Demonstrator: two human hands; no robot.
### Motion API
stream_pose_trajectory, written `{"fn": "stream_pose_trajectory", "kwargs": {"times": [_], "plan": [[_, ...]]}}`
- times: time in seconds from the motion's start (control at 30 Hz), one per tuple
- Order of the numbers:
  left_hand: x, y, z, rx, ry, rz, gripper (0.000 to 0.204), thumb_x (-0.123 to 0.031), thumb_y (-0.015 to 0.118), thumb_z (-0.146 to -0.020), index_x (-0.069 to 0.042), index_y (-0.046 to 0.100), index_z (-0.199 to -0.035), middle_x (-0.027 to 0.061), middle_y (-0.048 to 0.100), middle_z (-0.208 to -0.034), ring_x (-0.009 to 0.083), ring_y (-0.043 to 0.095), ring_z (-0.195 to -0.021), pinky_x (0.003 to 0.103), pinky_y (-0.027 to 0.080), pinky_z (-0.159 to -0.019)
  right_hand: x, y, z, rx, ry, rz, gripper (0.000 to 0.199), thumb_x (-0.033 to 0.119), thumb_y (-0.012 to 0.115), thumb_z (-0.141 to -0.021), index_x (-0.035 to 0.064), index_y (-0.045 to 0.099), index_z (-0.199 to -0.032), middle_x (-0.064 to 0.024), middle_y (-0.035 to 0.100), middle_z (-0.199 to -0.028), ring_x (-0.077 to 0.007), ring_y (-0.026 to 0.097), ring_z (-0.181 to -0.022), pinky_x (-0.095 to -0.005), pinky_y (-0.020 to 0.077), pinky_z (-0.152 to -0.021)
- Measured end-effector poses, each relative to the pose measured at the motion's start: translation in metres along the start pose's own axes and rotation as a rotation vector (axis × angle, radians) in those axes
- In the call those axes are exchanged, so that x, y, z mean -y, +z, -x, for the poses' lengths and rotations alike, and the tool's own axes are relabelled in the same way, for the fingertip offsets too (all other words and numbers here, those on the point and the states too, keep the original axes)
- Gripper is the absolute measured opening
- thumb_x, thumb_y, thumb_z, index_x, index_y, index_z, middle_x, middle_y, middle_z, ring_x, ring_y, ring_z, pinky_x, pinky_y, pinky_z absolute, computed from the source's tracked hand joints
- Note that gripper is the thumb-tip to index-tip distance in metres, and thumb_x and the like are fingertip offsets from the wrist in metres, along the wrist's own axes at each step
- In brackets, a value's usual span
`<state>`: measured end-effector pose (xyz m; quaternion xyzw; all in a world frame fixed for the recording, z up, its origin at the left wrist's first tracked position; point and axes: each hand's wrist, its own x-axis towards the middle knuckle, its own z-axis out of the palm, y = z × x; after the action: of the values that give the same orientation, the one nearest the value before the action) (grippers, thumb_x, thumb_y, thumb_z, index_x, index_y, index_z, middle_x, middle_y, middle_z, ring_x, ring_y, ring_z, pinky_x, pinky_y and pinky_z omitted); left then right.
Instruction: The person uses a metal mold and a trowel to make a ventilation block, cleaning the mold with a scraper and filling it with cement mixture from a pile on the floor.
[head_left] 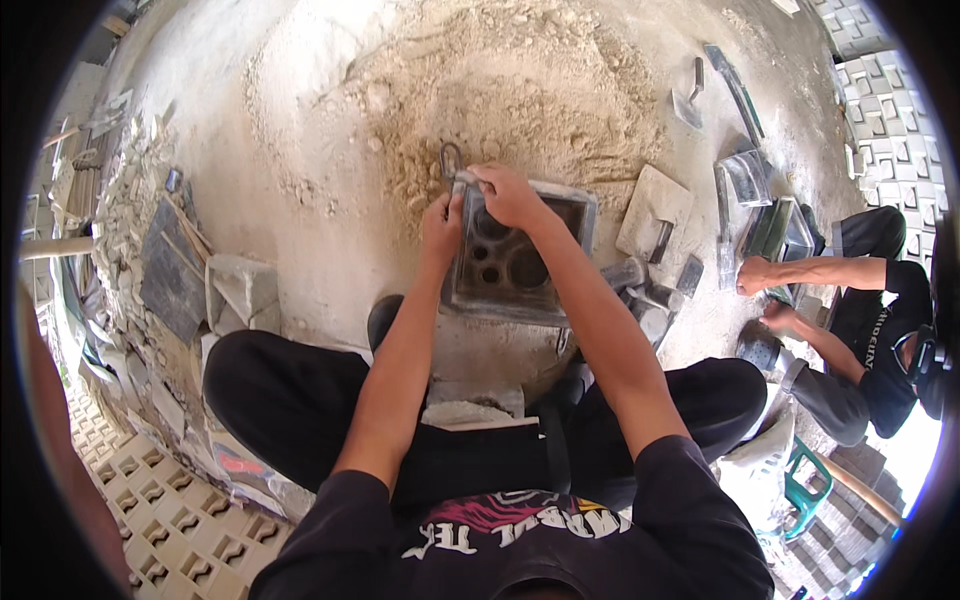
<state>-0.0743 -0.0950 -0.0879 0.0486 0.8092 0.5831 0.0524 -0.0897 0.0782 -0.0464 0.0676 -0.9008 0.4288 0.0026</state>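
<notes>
A square grey metal mould [512, 311] lies on the ground between my knees, with round shapes of several sizes inside it. My left hand [441, 232] is closed on its left side near the far corner. Just beside it, my right hand [508, 195] grips the frame at the same far-left corner, the forearm crossing over the mould's right part. A wire loop handle [450, 157] sticks out past that corner. Both hands' fingertips are partly hidden. Sandy, crumbly mix [480, 100] is heaped right behind the mould.
A square board [655, 212] with a trowel [661, 242] lies to the right, near cylindrical metal pieces [640, 285]. Another trowel [689, 105] lies farther off. At right a co-worker [850, 330] handles another mould [785, 235]. Rubble and a concrete block [243, 290] stand left.
</notes>
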Motion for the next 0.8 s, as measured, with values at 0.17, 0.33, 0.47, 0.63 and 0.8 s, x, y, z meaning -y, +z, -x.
{"fn": "stream_pose_trajectory", "kwargs": {"times": [0.17,0.33,0.47,0.63,0.8], "plan": [[-0.009,0.003,-0.003,0.028,-0.048,0.162,0.036,-0.028,0.051,-0.103,0.000,0.056,-0.081,0.0023,0.047,-0.066,0.0121,0.044,-0.065,0.034,0.039,-0.060,-0.012,-0.010,-0.002,0.081,-0.015,-0.137,0.039,0.004,0.050,-0.086,0.0017,0.064,-0.123,-0.0187,0.064,-0.124,-0.0362,0.059,-0.117,-0.0398,0.0453,-0.101],[-0.007,0.002,-0.005,0.038,-0.090,0.202,0.036,-0.028,0.048,-0.105,0.001,0.063,-0.089,-0.0002,0.057,-0.073,0.0098,0.048,-0.069,0.030,0.042,-0.064,-0.008,-0.035,-0.009,0.160,0.098,-0.244,0.033,0.012,0.053,-0.091,0.0019,0.065,-0.120,-0.0186,0.065,-0.124,-0.0327,0.060,-0.115,-0.0387,0.0462,-0.098],[-0.009,0.002,-0.008,0.052,-0.083,0.224,0.036,-0.030,0.048,-0.105,-0.001,0.067,-0.097,-0.0046,0.058,-0.078,0.0048,0.048,-0.074,0.025,0.042,-0.067,0.004,-0.039,0.005,0.122,0.169,0.085,0.045,0.034,0.062,-0.089,0.0018,0.065,-0.119,-0.0179,0.066,-0.121,-0.0335,0.060,-0.114,-0.0413,0.0442,-0.098],[-0.003,-0.016,-0.026,0.246,-0.372,0.286,0.035,-0.033,0.054,-0.102,-0.002,0.070,-0.100,-0.0019,0.065,-0.083,0.0063,0.056,-0.074,0.026,0.046,-0.066,0.031,-0.021,0.017,0.127,0.143,0.414,0.106,0.070,0.074,-0.065,-0.0038,0.046,-0.136,-0.0245,0.051,-0.133,-0.0422,0.043,-0.131,-0.0583,0.0248,-0.111],[-0.023,-0.051,-0.056,0.570,-0.519,0.146,0.038,-0.038,0.061,-0.097,-0.002,0.073,-0.095,0.0036,0.067,-0.073,0.0127,0.061,-0.061,0.027,0.046,-0.056,0.076,0.006,0.026,0.170,0.192,0.686,0.145,0.079,0.078,-0.046,-0.0140,0.025,-0.143,-0.0294,0.034,-0.143,-0.0482,0.025,-0.140,-0.0666,0.0074,-0.115]]}}
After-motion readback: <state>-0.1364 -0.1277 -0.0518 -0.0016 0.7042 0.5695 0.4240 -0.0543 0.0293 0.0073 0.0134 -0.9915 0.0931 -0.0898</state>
